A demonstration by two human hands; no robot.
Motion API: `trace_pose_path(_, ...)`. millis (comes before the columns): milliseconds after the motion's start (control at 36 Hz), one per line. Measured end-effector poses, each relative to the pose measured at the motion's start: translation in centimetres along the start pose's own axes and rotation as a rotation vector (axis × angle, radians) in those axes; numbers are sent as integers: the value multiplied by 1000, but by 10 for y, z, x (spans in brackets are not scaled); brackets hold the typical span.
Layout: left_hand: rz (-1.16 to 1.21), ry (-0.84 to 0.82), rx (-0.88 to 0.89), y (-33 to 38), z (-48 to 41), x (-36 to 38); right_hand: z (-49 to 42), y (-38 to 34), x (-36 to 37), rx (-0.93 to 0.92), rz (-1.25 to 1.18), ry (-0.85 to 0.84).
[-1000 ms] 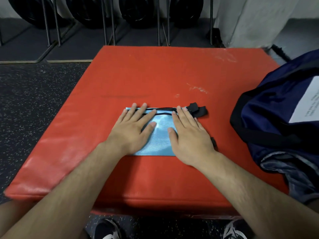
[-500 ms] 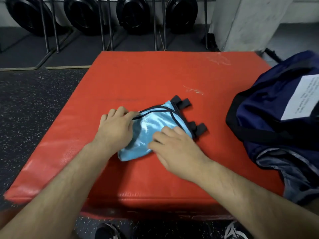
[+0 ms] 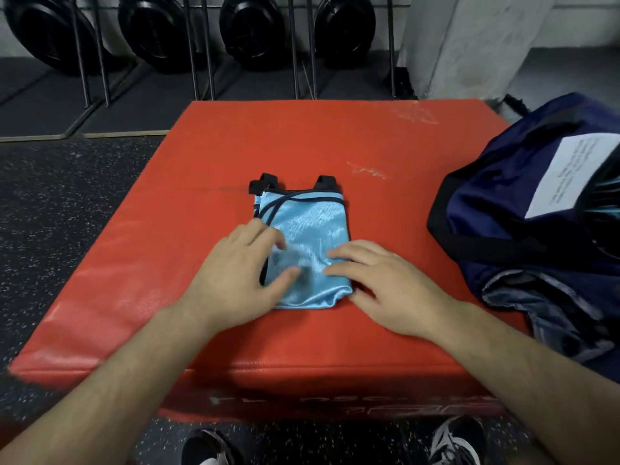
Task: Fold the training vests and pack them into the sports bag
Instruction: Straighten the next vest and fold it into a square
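Left hand [image 3: 235, 273]: centre frame, fingers loosely extended, blurred, resting on the left edge of the folded blue vest [image 3: 308, 226]. Right hand [image 3: 382, 283]: flat, fingers straight, pressing the vest's lower right. Vest lies mid red mat [image 3: 201, 156]; navy bag [image 3: 516, 209] right; weight plates [image 3: 251, 25] along top.

Glossy cloth vest [image 3: 307, 229] on scuffed vinyl mat [image 3: 335, 139].

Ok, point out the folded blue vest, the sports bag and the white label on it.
folded blue vest [image 3: 312, 229], head view, middle of the shiny top panel
sports bag [image 3: 503, 209], head view, navy side fabric
white label [image 3: 570, 176], head view, its centre
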State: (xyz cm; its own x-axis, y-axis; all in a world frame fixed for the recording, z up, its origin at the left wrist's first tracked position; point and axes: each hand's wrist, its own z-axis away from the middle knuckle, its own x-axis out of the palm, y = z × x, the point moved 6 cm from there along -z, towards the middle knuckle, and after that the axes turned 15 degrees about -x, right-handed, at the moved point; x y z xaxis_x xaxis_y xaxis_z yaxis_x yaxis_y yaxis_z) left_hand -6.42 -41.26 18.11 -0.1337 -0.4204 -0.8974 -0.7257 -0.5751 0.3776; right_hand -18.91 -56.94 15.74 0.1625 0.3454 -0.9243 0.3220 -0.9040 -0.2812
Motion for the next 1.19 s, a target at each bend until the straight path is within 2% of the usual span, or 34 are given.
trace_pose_path(83,2,-209,113,14,6,14,0,1,-2,39,-8,22)
trace_pose_path(139,-53,-275,145,15,8,21,-1,2,-8,86,-17,53)
trace_pose_path(278,-94,-204,138,7,2,11,-1,4,-17,181,-26,85)
trace_pose_path(389,-52,-182,60,-7,-2,1,-1,4,-23,186,-41,114)
trace_pose_path(500,20,-274,-40,-14,-3,-3,-3,2,-27,202,-31,66)
trace_pose_path(694,153,-473,-135,-5,6,-19,-3,-6,-39,273,-221,12)
trace_pose_path(778,255,-491,-192,-7,9,-18,-2,-5,-35,334,-349,6)
trace_pose_path(861,243,-435,-250,-9,10,-12,-1,-4,-29,387,-419,55)
trace_pose_path(944,210,-345,-306,-9,6,-8,-5,-1,-24,432,-301,88)
trace_pose_path(1083,20,-42,-336,-6,-7,-12,-16,11,-14,518,-184,113)
trace_pose_path(1194,-237,288,-126,17,-7,-16,-19,17,-13,527,-125,98)
